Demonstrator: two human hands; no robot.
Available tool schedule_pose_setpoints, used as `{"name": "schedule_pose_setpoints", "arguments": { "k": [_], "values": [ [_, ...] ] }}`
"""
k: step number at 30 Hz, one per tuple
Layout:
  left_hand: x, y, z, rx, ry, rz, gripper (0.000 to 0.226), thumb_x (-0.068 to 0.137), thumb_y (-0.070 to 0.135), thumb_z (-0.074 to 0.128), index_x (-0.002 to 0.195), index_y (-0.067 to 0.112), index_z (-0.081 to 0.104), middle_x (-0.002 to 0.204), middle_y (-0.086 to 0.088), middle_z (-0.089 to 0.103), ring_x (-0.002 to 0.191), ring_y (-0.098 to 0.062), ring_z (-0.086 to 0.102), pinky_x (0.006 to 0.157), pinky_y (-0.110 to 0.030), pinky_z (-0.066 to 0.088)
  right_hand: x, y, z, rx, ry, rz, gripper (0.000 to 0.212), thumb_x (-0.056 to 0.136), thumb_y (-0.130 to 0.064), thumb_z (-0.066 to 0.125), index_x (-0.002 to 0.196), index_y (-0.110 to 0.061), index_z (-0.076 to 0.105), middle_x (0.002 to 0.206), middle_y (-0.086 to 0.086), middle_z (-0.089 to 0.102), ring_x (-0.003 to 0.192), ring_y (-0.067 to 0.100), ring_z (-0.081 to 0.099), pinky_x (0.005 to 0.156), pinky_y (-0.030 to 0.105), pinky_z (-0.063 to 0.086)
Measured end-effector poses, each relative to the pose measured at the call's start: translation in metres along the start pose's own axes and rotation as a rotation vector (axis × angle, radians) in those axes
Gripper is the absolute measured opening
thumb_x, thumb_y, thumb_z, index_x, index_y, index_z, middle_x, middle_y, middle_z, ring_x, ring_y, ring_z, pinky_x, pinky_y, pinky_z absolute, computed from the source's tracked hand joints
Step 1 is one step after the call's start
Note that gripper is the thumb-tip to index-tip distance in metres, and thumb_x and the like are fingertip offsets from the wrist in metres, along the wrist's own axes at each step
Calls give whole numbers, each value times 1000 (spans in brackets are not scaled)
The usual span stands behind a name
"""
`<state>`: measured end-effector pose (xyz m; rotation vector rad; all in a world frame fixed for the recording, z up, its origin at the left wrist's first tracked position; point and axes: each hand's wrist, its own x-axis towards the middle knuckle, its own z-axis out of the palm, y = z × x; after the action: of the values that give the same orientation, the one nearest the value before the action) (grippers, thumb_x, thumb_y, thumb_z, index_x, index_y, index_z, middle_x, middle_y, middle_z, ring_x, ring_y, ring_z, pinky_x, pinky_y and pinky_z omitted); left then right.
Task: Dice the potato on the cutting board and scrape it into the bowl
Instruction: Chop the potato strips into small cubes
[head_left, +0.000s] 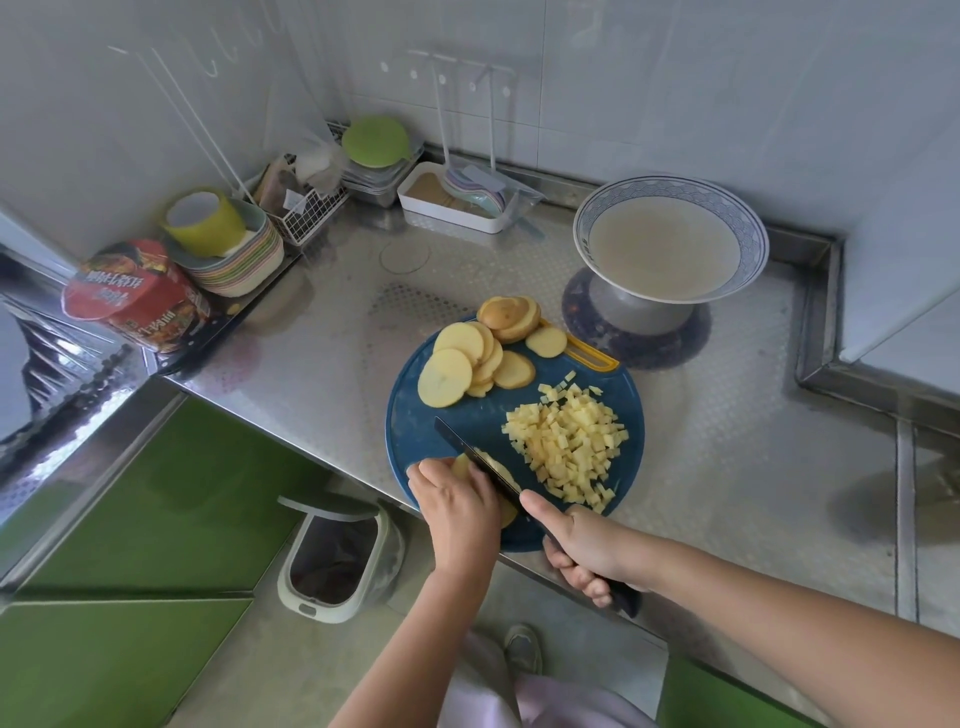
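A round blue cutting board (415, 415) lies at the counter's front edge. Round potato slices (467, 364) are fanned out on its far side, and a heap of small potato cubes (569, 447) sits on its right. My left hand (457, 512) presses down on a few stacked slices (460, 464) at the board's near edge, fingers curled over them. My right hand (584, 551) grips the handle of a black knife (470, 457), forefinger along the spine; the blade lies across those slices. A blue-patterned bowl (670, 236) holding cloudy liquid stands beyond the board to the right.
Steel counter (727, 467) with a raised back rim. Stacked bowls with a yellow cup (208, 215), a red instant-noodle cup (137, 293), a wire basket (311, 213) and a white tray (452, 200) line the back left. A waste bin (337, 558) stands on the floor below.
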<state>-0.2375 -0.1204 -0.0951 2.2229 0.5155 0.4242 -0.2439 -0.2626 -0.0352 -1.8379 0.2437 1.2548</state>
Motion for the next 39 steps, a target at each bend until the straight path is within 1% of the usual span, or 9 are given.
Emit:
{"name": "schedule_pose_setpoints", "arguments": {
  "k": [6,10,13,15,17,21,26,32,39],
  "values": [
    [0,0,0,-29,-15,-31,18,91,10,57,90,13,39,96,-3,37,88,-17,37,80,-27,33,5,3,1,34,33,-5,72,87,-81,24,54,-17,31,45,1,30,36,15,26,42,23,31],
    [-2,3,-5,-139,-69,-131,12,93,14,50,97,14,39,102,1,36,95,-13,37,85,-24,32,3,6,-3,158,-15,-28,70,89,-78,28,58,-16,34,45,1,28,37,15,23,40,23,25],
    [-4,3,-6,-221,-70,-193,18,92,16,51,106,15,40,111,2,36,102,-10,39,92,-25,33,4,9,-2,204,-18,-35,69,89,-78,30,58,-16,35,46,2,28,37,15,23,39,23,25],
    [-8,2,-6,-214,-48,-173,19,92,15,52,106,13,41,111,1,37,102,-11,39,93,-25,33,3,10,0,221,-14,-41,69,89,-78,31,57,-17,35,47,2,28,37,15,23,39,23,24],
    [-9,1,-6,-173,-13,-149,16,92,16,53,103,13,42,108,0,39,100,-13,40,92,-27,33,2,11,2,228,-9,-55,69,88,-78,32,56,-17,35,47,3,28,37,15,23,40,23,24],
    [-9,3,-4,-91,56,-128,11,90,25,46,94,17,40,97,3,40,92,-14,37,86,-29,31,-4,12,1,229,-3,-87,69,88,-76,32,55,-17,36,46,3,30,37,15,26,39,23,25],
    [-8,5,-6,-61,33,-134,15,92,17,55,93,16,40,96,1,39,91,-15,37,84,-29,31,-12,12,-3,211,-12,-106,68,87,-76,32,56,-15,36,45,3,30,35,14,26,40,21,26],
    [-7,5,-6,-72,35,-151,16,93,18,55,91,15,40,95,1,39,91,-15,37,83,-27,29,-17,11,-2,175,-23,-115,69,77,-81,34,56,-15,36,46,4,31,35,14,26,39,20,26],
    [-6,3,-5,-84,18,-149,11,96,16,50,92,14,39,97,0,39,92,-15,37,84,-28,31,-16,12,-1,148,-22,-91,71,76,-83,32,55,-15,36,46,4,31,35,14,25,39,20,28]
  ]
}}
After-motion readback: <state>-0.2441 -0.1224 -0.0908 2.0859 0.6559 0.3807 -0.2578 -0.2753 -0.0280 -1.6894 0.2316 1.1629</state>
